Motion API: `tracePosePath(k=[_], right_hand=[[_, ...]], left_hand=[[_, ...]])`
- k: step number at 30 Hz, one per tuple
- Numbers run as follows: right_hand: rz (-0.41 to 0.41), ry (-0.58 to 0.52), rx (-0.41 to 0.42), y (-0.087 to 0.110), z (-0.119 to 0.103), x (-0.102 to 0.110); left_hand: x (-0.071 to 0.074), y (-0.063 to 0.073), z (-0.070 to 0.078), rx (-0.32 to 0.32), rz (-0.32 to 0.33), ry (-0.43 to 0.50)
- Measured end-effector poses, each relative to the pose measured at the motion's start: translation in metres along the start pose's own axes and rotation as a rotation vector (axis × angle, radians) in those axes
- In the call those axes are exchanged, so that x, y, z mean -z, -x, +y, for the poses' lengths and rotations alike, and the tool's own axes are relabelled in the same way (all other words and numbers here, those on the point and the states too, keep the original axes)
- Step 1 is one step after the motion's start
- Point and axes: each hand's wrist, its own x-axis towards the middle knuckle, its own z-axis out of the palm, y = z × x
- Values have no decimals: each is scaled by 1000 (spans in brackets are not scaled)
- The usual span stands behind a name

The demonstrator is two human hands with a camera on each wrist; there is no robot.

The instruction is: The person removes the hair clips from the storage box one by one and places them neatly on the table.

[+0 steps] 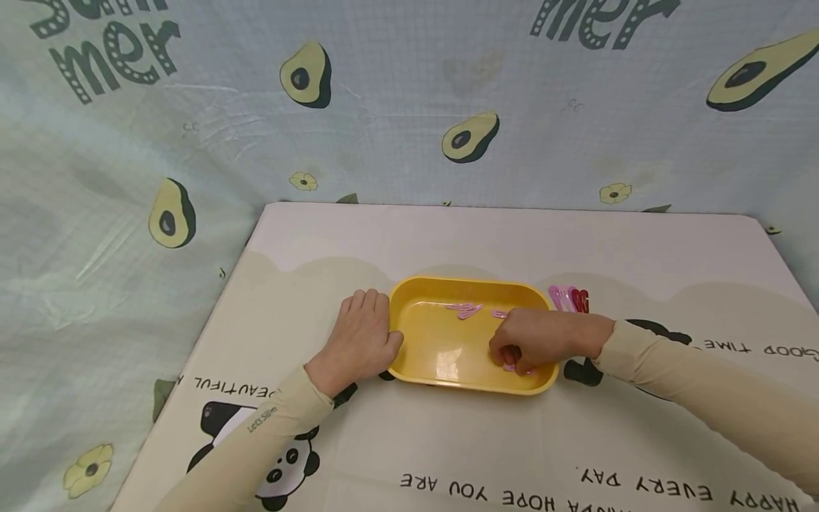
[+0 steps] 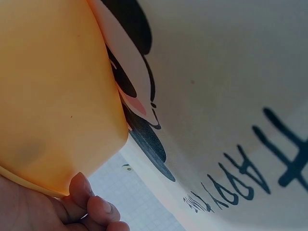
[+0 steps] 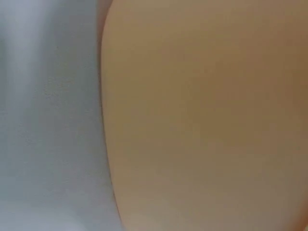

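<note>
A shallow yellow tray (image 1: 435,348) sits on the table. My left hand (image 1: 365,338) holds its left end, the thumb at the rim; in the left wrist view the curled fingers (image 2: 101,208) touch the tray's outer wall (image 2: 62,96). Inside the tray's right side, my right hand (image 1: 534,338) reaches down with bent fingers and pinches a pink hair clip (image 1: 510,368), mostly covered by the fingertips. More pink hair clips (image 1: 463,310) lie near the tray's far wall, one partly behind the right hand. The right wrist view is blurred, showing no fingers.
Pink and dark red hair clips (image 1: 569,299) lie in a row just beyond the tray's right end, partly behind the right wrist. A printed cloth (image 1: 461,441) with pandas and lettering covers the table. Behind it hangs an avocado-patterned curtain (image 1: 384,128).
</note>
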Motion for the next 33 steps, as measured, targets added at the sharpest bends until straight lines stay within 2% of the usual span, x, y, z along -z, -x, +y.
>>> tracePosePath(k=[15,24,33], right_hand=[[-5,-117,8,2,2,6],[45,-220,29,4,6,6],[92,-250,17,5,6,8]], left_hand=[[-1,0,-1,0,-1,-1],[1,1,1,-2,-2,-8],[1,1,1,0,0,-12]])
